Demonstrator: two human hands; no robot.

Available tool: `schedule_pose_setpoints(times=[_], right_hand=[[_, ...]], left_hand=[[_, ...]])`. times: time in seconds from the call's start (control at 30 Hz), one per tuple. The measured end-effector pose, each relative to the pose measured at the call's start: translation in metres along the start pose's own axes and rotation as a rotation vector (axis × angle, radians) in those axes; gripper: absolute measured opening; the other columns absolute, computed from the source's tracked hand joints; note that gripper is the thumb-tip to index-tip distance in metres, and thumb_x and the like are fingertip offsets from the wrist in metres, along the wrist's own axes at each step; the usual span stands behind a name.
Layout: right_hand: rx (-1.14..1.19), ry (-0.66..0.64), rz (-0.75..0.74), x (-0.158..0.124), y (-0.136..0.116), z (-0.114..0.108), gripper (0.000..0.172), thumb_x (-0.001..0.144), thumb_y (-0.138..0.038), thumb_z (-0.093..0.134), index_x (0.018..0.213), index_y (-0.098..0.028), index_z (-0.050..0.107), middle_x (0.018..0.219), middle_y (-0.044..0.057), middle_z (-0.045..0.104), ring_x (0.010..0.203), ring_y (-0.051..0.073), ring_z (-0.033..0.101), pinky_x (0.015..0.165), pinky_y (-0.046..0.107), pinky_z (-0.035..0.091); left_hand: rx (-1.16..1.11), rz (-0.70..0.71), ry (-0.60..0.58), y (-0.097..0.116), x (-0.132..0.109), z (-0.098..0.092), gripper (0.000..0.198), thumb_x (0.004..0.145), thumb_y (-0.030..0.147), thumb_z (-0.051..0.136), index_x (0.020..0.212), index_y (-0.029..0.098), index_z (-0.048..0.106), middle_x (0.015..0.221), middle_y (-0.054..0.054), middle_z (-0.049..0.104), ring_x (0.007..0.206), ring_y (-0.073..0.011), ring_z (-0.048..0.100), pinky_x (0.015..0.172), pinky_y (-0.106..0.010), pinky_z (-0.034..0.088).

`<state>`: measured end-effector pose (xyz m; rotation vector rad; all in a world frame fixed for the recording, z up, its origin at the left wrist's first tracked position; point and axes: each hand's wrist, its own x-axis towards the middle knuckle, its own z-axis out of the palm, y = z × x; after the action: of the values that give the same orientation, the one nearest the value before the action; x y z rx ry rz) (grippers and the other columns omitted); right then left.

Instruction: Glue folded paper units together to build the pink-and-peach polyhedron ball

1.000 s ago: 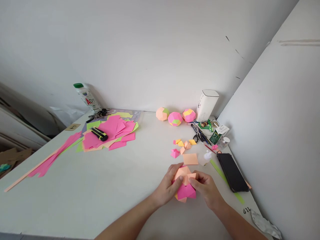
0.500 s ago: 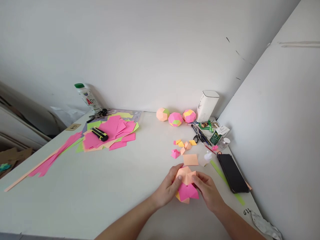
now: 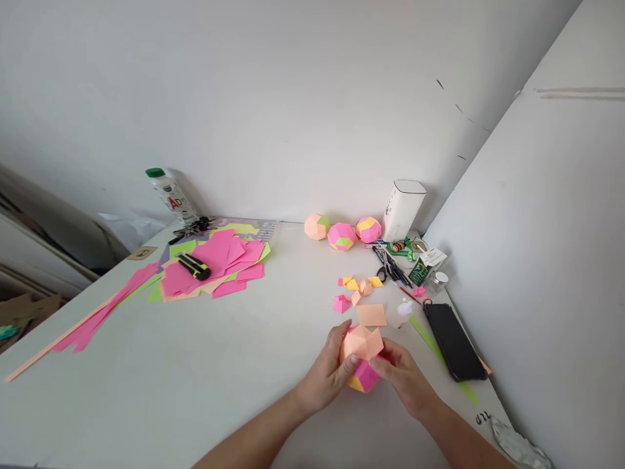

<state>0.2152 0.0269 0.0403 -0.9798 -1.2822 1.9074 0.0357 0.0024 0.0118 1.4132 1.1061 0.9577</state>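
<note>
Between my hands is a folded paper ball [image 3: 362, 344] in peach, pink and yellow, with a peach flap standing out at its upper right. My left hand [image 3: 333, 365] is closed round its left side, thumb across the front. From the right, my right hand [image 3: 399, 372] grips the ball's edge, thumb on the pink part and the other fingers partly hidden behind. Just beyond lies a flat peach paper piece [image 3: 372, 315]. Small folded paper units [image 3: 359, 288] in pink, yellow and peach lie past it, near a small white bottle [image 3: 405, 307].
Three finished-looking paper balls [image 3: 342, 236] sit along the wall beside a white container [image 3: 403, 210]. Scissors [image 3: 383, 272], pens and a jar [image 3: 436, 281] crowd the right, near a black phone [image 3: 455, 341]. At left, a utility knife [image 3: 194, 266] rests on pink paper sheets [image 3: 219, 254].
The ball has turned a little in my hands, and its lower flaps no longer stick out. My right thumb has moved down from the peach flap to the pink part.
</note>
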Motion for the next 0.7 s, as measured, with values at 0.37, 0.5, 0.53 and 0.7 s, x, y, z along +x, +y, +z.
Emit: schedule_pose_setpoints(times=[0.37,0.5,0.53,0.7], right_hand=[[-0.051,0.059,0.024,0.003,-0.003,0.002,0.019,0.071,-0.034,0.070,0.076,-0.016,0.065,0.071,0.001,0.059,0.066,0.015,0.051,0.061,0.026,0.042],[-0.074,0.012,0.034,0.004,0.000,-0.003,0.020,0.072,-0.035,0.070,0.081,-0.017,0.067,0.075,0.002,0.062,0.071,0.017,0.055,0.065,0.028,0.043],[-0.074,-0.002,0.045,0.004,0.001,-0.005,0.022,0.072,-0.035,0.070,0.084,-0.017,0.067,0.077,0.002,0.063,0.073,0.017,0.056,0.066,0.028,0.044],[-0.028,-0.118,0.079,0.006,0.001,-0.008,0.037,0.069,-0.035,0.075,0.101,-0.018,0.065,0.087,0.004,0.066,0.083,0.020,0.059,0.072,0.031,0.045]], left_hand=[[0.191,0.230,0.056,0.000,0.000,0.002,0.061,0.089,0.040,0.049,0.141,0.025,0.022,0.131,-0.015,0.036,0.121,-0.0283,0.041,0.098,-0.049,0.042],[0.203,0.268,0.073,0.003,0.001,0.001,0.053,0.089,0.038,0.048,0.138,0.025,0.030,0.132,-0.014,0.035,0.124,-0.0276,0.038,0.100,-0.048,0.040],[0.195,0.262,0.074,0.003,0.002,0.000,0.050,0.090,0.037,0.047,0.137,0.026,0.033,0.133,-0.014,0.035,0.125,-0.0273,0.038,0.101,-0.047,0.039],[0.097,0.159,0.071,0.005,0.006,-0.004,0.041,0.091,0.037,0.045,0.131,0.027,0.042,0.134,-0.012,0.038,0.123,-0.0256,0.040,0.101,-0.045,0.041]])
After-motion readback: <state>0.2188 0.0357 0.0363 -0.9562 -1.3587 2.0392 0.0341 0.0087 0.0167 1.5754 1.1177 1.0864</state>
